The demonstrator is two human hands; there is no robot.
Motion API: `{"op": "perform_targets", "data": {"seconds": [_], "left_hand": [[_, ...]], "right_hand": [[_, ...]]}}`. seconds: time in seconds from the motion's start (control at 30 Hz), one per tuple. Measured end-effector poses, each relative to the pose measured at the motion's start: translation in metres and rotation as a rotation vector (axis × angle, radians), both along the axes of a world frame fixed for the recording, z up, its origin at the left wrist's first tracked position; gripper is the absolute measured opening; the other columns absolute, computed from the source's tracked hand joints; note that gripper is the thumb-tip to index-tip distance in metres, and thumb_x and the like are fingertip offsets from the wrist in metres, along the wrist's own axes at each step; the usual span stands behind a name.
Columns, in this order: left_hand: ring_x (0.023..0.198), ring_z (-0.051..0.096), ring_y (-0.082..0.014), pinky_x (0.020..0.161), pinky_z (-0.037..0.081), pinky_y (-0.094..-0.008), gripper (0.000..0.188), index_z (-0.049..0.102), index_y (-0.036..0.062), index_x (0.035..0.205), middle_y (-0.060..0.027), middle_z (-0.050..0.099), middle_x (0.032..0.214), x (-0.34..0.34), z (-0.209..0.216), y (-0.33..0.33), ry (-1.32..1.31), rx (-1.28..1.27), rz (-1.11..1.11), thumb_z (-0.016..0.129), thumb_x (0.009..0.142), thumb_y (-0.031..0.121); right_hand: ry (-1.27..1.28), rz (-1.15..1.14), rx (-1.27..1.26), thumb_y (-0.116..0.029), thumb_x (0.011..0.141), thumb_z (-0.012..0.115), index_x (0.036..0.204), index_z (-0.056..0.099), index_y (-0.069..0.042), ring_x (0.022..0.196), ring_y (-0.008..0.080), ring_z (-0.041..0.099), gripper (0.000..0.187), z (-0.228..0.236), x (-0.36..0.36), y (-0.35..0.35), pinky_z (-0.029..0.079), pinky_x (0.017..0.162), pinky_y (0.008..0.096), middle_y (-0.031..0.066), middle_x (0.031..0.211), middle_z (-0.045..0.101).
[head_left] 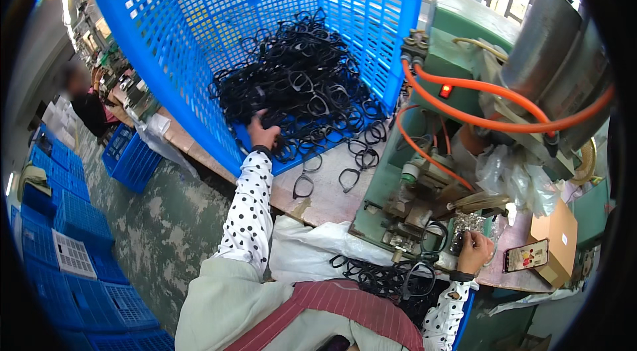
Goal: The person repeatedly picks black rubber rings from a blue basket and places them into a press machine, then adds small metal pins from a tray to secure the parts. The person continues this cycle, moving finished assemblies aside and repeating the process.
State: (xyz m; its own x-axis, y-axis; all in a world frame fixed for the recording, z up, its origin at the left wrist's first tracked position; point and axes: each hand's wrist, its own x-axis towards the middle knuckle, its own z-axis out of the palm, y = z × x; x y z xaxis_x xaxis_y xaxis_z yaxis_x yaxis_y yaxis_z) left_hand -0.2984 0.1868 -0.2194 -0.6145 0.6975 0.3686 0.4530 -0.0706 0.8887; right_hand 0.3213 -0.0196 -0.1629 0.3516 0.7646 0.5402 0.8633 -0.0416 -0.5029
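My left hand (263, 133) is inside the front of a large tipped blue basket (391, 52), at the edge of a heap of black eyeglass frames (298, 72). Its thumb and fingers are apart, and I see nothing held in it. On the right, my right hand (475, 253) is over a pile of small shiny metal parts (468, 223) beside a green machine (378, 208). Its fingertips are drawn together; whatever they may hold is too small to make out. A black eyeglass frame (433, 237) is at the machine's working end, left of my right hand.
Loose frames (348, 180) lie on the table before the basket. More black frames (371, 273) are heaped near my lap. Orange hoses (491, 127) loop over the machine. A phone (526, 257) leans by a cardboard box (555, 238). Blue crates (86, 218) and another person (93, 109) are at left.
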Motion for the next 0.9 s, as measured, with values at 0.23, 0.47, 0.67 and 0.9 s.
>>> {"op": "perform_targets", "data": {"seconds": [0.23,0.47,0.67,0.9], "left_hand": [[0.11,0.048,-0.0434,0.101,0.041,-0.0431,0.072,0.056,0.0204,0.128,-0.0235,0.044,0.12,0.132,0.03,0.012,0.423,0.009,-0.315,0.072,0.058,0.019],[0.112,0.056,-0.0413,0.096,0.047,-0.0436,0.06,0.053,0.0163,0.134,-0.0231,0.058,0.124,0.21,0.102,-0.015,0.535,-0.551,-0.659,0.067,0.077,0.029],[0.106,0.056,-0.0423,0.076,0.048,-0.0585,0.041,0.068,0.0119,0.099,-0.0165,0.059,0.12,0.079,0.15,-0.026,0.455,-0.521,0.468,0.053,0.088,0.048],[0.127,0.042,-0.0457,0.101,0.033,-0.063,0.062,0.051,0.0264,0.136,-0.0159,0.001,0.158,0.041,0.093,0.014,0.23,-0.621,0.482,0.06,0.082,0.055]], "right_hand": [[-0.045,-0.047,-0.014,-0.013,0.073,0.075,0.079,0.071,-0.008,0.09,0.0257,0.055,0.008,-0.007,0.005,0.002,0.043,0.084,0.0383,0.0057,0.083,0.067],[-0.079,-0.043,-0.001,-0.013,0.073,0.076,0.078,0.071,-0.009,0.09,0.0246,0.055,0.008,-0.013,0.012,0.004,0.042,0.083,0.038,0.0039,0.083,0.068],[-0.043,-0.052,-0.035,-0.011,0.073,0.074,0.078,0.07,-0.009,0.09,0.0255,0.055,0.006,-0.001,0.001,-0.003,0.041,0.084,0.0384,0.0045,0.083,0.067],[-0.106,-0.065,-0.051,-0.011,0.072,0.074,0.079,0.069,-0.008,0.089,0.0277,0.054,0.009,-0.007,0.008,-0.005,0.042,0.083,0.04,0.0054,0.08,0.064]]}}
